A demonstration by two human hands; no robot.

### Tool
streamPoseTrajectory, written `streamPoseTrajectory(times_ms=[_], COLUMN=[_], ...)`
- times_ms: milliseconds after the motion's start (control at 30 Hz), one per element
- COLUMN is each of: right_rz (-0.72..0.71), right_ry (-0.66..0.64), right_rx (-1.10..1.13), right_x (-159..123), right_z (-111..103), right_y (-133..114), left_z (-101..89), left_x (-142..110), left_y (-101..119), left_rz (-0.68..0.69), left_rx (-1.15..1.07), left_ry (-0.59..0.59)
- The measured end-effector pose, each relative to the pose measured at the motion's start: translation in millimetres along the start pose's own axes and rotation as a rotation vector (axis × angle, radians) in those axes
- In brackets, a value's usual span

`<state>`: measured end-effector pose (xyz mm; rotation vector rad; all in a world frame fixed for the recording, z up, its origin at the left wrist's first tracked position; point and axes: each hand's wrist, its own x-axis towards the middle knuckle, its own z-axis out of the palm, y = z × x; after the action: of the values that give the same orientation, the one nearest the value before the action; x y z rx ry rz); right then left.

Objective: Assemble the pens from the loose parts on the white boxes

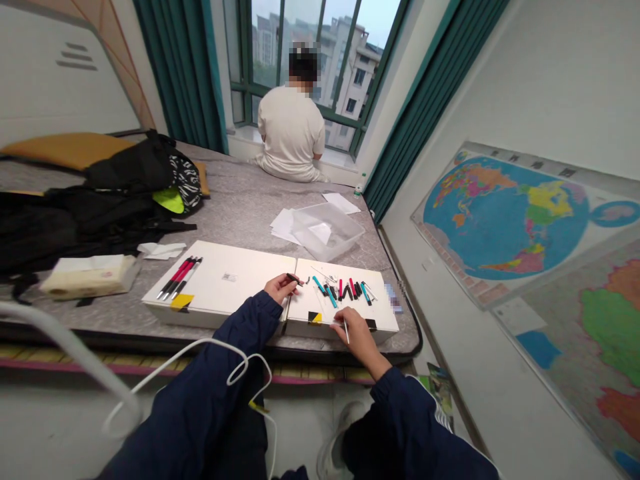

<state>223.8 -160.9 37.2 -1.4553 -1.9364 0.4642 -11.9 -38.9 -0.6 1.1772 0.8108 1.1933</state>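
A wide bare stretch on the left white box point(250, 283) leaves passage between the row of pens point(180, 277) at left and the left hand point(281, 287). Scattered pen parts point(341, 289) crowd the right box point(383, 315) beyond the right hand point(356, 330); a clear bin point(340, 245) obstructs farther back. Nearer, a white cable point(200, 341) crosses the left sleeve point(220, 367).

You see the window point(333, 73) brightest at twelve o'clock, above an evenly lit room with soft shadows; your view stretches toward its edges, and the white cable point(77, 355) at eight o'clock blurs.
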Motion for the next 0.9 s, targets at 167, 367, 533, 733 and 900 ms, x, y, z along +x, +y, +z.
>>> streamPoseTrajectory(times_ms=[167,367,533,733,900], right_rz=[0.165,0.982,0.869,0.518,0.462], right_ry=[0.220,0.291,0.081,0.064,-0.241], right_rx=[0.102,0.639,0.607,-0.033,-0.387], right_x=[-40.6,-165.4,-166.4,-101.7,-70.7], right_z=[2.8,78.9,128.4,82.7,64.1], right_y=[-0.6,33.3,42.7,31.3,38.1], left_z=[-1.2,-5.0,-6.2,-4.1,-3.2], left_x=[-0.2,5.0,6.8,3.8,2.7], left_y=[3.7,-8.7,-14.2,-7.9,-6.5], left_rz=[0.001,-0.010,-0.008,-0.003,0.000], left_rx=[0.004,-0.009,-0.013,0.018,0.039], left_ry=[-0.010,0.013,0.024,0.026,0.003])
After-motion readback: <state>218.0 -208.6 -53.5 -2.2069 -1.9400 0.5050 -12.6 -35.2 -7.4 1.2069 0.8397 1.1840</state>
